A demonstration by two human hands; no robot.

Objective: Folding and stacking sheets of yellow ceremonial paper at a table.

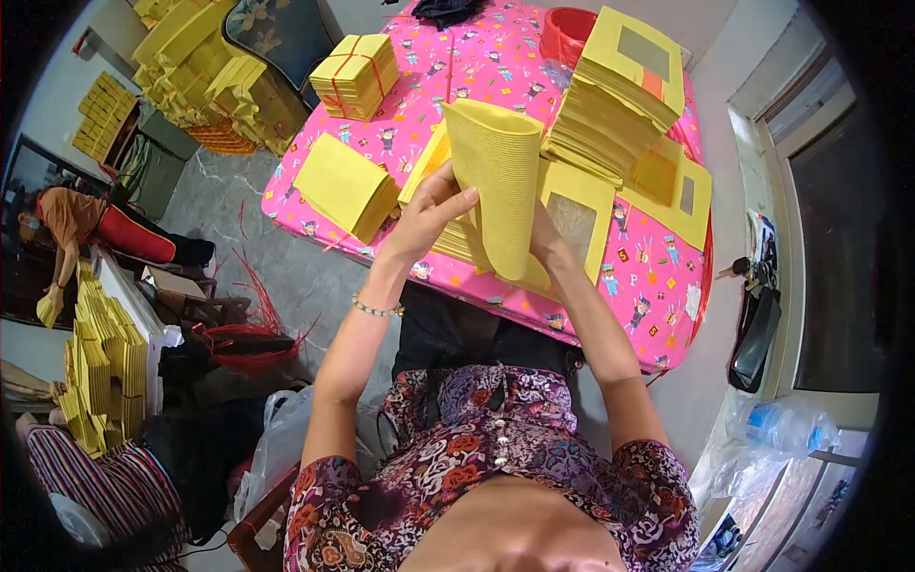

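Observation:
Both my hands hold up a thick stack of yellow paper envelopes (505, 191), bent into a curve above the near edge of the pink table. My left hand (431, 214) grips its left side, the thumb lying across the front. On the right side my right hand (549, 236) is closed around the edge, its fingers mostly hidden behind the stack. Beneath lie more yellow envelopes, among them a windowed envelope (591, 205) by my right wrist. Left of my left hand rests a short yellow pile (343, 186).
A tall pile of windowed yellow envelopes (610, 105) stands at the right, before a red basin (564, 36). A bundle tied with red string (355, 76) sits far left. Red strands (253, 334) litter the floor. Two other people are at the left, near yellow stacks (105, 357).

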